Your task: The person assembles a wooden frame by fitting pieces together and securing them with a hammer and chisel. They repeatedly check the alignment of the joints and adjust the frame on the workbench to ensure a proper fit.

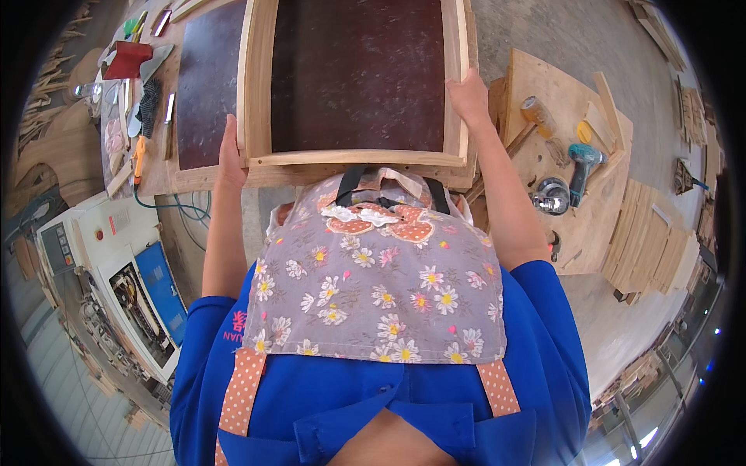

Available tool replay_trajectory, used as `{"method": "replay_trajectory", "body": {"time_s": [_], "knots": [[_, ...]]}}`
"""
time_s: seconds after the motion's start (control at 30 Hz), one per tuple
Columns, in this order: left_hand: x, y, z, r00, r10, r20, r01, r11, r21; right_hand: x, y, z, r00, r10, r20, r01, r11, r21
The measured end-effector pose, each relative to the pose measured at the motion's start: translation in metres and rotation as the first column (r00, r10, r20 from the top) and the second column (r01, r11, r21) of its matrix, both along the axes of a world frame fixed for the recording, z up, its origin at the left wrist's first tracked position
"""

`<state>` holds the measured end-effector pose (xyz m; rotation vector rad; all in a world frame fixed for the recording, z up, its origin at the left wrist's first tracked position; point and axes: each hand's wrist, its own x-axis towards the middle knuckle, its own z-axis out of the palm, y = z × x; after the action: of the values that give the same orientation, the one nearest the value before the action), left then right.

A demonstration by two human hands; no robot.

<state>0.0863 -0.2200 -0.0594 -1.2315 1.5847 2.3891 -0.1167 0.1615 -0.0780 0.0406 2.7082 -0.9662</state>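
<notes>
A rectangular wooden frame (358, 158) lies before me on the workbench (210, 179), with a dark brown glossy surface (358, 76) showing inside it. My right hand (468, 99) grips its right rail, the fingers curled over the edge. Against the outer side of the left rail (256, 87) rests my left hand (232, 152), its thumb pointing up and its other fingers mostly hidden. A dark brown glossy panel (210, 81) lies flat on the bench, left of the frame. The frame's far end is outside the view.
At left on the bench lie an orange-handled tool (139, 157) with a hose, a brush (168, 125), a dark glove (150, 108) and a red object (123, 60). The plywood surface (594, 233) at right carries a mallet (537, 116) and a cordless drill (583, 169). A machine cabinet (99, 233) stands lower left.
</notes>
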Motion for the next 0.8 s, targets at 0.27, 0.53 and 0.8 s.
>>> {"method": "replay_trajectory", "body": {"time_s": [0.27,0.53,0.8], "knots": [[0.001,-0.008,-0.009,0.990,-0.003,-0.138,0.025,0.987,0.158,0.009,-0.007,0.010,0.999,-0.001,-0.053,0.005,0.996,0.084],[-0.001,-0.009,-0.016,0.991,0.021,-0.131,0.004,0.983,0.186,0.008,-0.004,-0.003,0.994,-0.039,-0.100,0.043,0.998,0.036],[0.004,-0.005,-0.020,0.991,0.076,-0.111,-0.059,0.986,0.156,0.013,-0.006,0.005,0.997,-0.060,-0.044,0.064,0.994,0.092]]}}
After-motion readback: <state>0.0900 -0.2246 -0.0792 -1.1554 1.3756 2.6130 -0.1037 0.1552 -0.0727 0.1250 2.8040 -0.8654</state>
